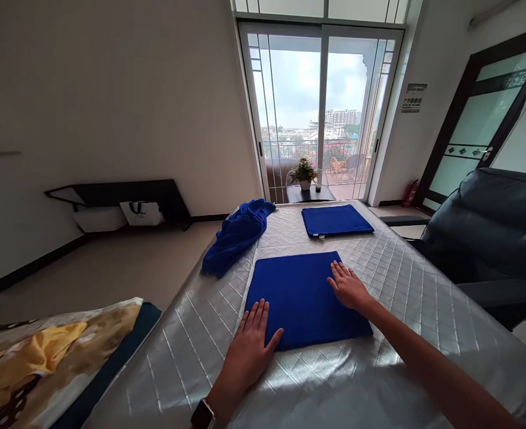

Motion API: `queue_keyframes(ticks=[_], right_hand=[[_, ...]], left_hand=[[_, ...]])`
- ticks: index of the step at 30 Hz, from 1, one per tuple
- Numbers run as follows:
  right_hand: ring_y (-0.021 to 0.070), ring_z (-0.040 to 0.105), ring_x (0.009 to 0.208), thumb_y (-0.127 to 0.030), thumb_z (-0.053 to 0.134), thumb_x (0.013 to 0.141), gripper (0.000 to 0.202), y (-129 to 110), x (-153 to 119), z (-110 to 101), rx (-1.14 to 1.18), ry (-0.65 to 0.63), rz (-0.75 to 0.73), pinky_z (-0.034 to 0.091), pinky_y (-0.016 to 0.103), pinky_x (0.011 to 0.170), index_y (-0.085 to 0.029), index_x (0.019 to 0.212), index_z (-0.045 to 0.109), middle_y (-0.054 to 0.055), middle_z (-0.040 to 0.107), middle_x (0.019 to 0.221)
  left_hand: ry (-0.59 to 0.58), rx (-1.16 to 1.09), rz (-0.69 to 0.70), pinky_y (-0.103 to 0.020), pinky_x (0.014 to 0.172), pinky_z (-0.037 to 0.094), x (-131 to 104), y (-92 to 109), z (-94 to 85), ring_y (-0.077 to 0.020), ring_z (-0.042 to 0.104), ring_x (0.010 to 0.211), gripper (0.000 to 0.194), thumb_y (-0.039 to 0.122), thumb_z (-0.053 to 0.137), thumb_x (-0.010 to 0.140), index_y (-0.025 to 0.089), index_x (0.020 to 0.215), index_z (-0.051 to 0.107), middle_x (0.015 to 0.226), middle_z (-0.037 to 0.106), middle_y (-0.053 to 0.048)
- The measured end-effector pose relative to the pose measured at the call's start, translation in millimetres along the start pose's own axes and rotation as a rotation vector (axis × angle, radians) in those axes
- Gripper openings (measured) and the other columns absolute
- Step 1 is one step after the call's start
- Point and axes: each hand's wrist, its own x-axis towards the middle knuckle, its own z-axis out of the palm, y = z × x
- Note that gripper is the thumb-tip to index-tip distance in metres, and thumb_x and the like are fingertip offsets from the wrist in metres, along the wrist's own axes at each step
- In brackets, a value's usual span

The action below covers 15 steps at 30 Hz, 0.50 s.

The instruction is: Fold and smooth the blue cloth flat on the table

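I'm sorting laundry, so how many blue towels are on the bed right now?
3. One folded towel lies flat under both hands, a second folded one sits near the far end, and a crumpled one lies at the far left edge. None seems hidden.

Matt blue cloth towel (305,298) on glossy quilted mattress cover (406,268) (plastic-looking, v. shiny).

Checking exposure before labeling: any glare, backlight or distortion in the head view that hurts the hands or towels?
Head view: daylight from the glass door puts bright sheen on the silver mattress; wide-angle bends walls and door frames at the edges; the folded blue towel, left hand and right hand read sharp and evenly lit; sky slightly washed out.
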Motion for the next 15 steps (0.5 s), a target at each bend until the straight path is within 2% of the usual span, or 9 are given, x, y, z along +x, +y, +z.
queue_keyframes(ticks=[3, 7, 10, 15], right_hand=[[0.0206, 0.006, 0.158, -0.045, 0.016, 0.107, 0.068, -0.3, 16.1, 11.7, 0.015, 0.042, 0.058, 0.005, 0.041, 0.127, -0.007, 0.163, 0.018, 0.009, 0.011, 0.17], [0.0206, 0.008, 0.158, -0.046, 0.015, 0.107, 0.069, 5.9, 21.5, 26.2, 0.042, 0.07, 0.082, 0.004, 0.041, 0.127, -0.007, 0.163, 0.018, 0.009, 0.013, 0.17], [0.0204, 0.008, 0.158, -0.046, 0.015, 0.107, 0.069, 10.1, 22.4, 28.0, 0.057, 0.051, 0.072, 0.005, 0.041, 0.126, -0.006, 0.163, 0.017, 0.009, 0.013, 0.17], [0.0208, 0.006, 0.158, -0.046, 0.017, 0.106, 0.07, 9.8, 22.9, 24.5, 0.082, 0.031, 0.08, 0.004, 0.041, 0.126, -0.006, 0.163, 0.016, 0.009, 0.011, 0.17]], left_hand=[[-0.021, 0.019, -0.01, -0.052, 0.126, 0.026, 0.2, 1.1, -1.3, -0.029, 0.025, 0.155, 0.079, 0.066, 0.035, 0.099, 0.02, 0.163, 0.022, 0.168, 0.027, -0.008], [-0.034, 0.038, -0.005, -0.051, 0.126, 0.026, 0.2, 1.7, -2.8, -0.0285, 0.025, 0.155, 0.08, 0.067, 0.034, 0.099, 0.019, 0.163, 0.022, 0.168, 0.027, -0.008], [-0.062, 0.044, -0.004, -0.049, 0.127, 0.024, 0.0, -0.7, -5.3, -0.0277, 0.024, 0.155, 0.081, 0.067, 0.032, 0.099, 0.019, 0.163, 0.021, 0.168, 0.026, -0.007], [-0.184, 0.028, -0.043, -0.049, 0.126, 0.026, 9.2, -0.4, -14.2, -0.0284, 0.023, 0.155, 0.084, 0.069, 0.027, 0.1, 0.013, 0.161, 0.023, 0.168, 0.022, -0.012]])
